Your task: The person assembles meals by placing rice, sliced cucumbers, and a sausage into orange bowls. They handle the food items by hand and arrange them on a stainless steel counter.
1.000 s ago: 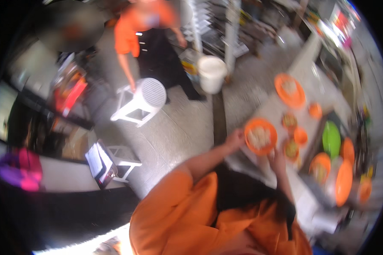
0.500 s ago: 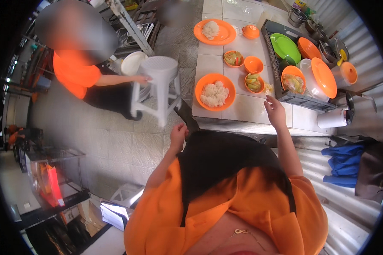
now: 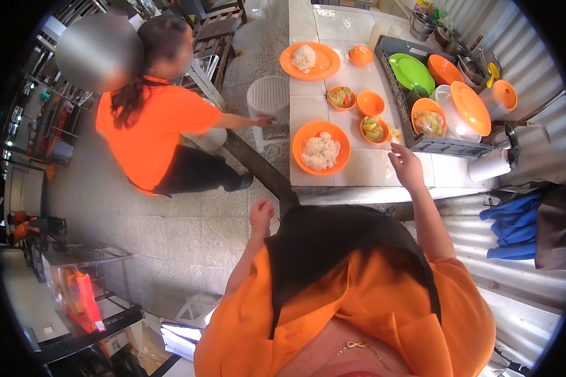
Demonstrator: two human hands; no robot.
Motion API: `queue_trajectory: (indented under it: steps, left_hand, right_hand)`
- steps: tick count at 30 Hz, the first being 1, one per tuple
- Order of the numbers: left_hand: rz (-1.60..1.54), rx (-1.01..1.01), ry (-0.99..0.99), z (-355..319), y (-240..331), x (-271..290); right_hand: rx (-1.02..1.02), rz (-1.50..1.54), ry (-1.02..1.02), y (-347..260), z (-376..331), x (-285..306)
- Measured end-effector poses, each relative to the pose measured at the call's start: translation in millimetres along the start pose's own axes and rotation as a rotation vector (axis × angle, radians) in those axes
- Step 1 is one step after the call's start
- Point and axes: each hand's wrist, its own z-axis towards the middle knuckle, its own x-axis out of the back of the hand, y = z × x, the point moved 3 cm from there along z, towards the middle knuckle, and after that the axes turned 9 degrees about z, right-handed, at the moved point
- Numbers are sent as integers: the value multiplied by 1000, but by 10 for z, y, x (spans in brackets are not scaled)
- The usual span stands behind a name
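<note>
My right hand [image 3: 405,165] rests at the front edge of the white tiled counter [image 3: 371,171], fingers apart and holding nothing. Nearest to it are a small orange bowl of cut vegetables [image 3: 373,129] and a small pale item [image 3: 394,134] I cannot identify. Over the floor, left of my black apron [image 3: 333,239], my left hand [image 3: 262,215] hangs with its fingers curled in and nothing visible in them. A larger orange bowl of white rice [image 3: 321,154] stands on the counter between the two hands.
Farther back are an orange plate with rice [image 3: 310,61], another vegetable bowl [image 3: 341,97] and a small orange bowl [image 3: 371,103]. A grey crate of dishes [image 3: 446,143] stands right. At left, a person in orange [image 3: 151,132] reaches toward a white stool [image 3: 269,100].
The person at left has moved the white stool away and right, up beside the counter, and stepped nearer to it. My hands keep almost the same pose; the view has shifted slightly.
</note>
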Motion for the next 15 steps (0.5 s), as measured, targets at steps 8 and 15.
queue_trajectory:
  steps: [8, 15]
  left_hand:
    - [-37, 14, 123, 93, -387, 235]
    - [-200, 34, 361, -251, -358, 253]
  right_hand:
    - [-41, 172, 30, 175, 252, 207]
    - [-415, 1370, 424, 1276, 869, 1131]
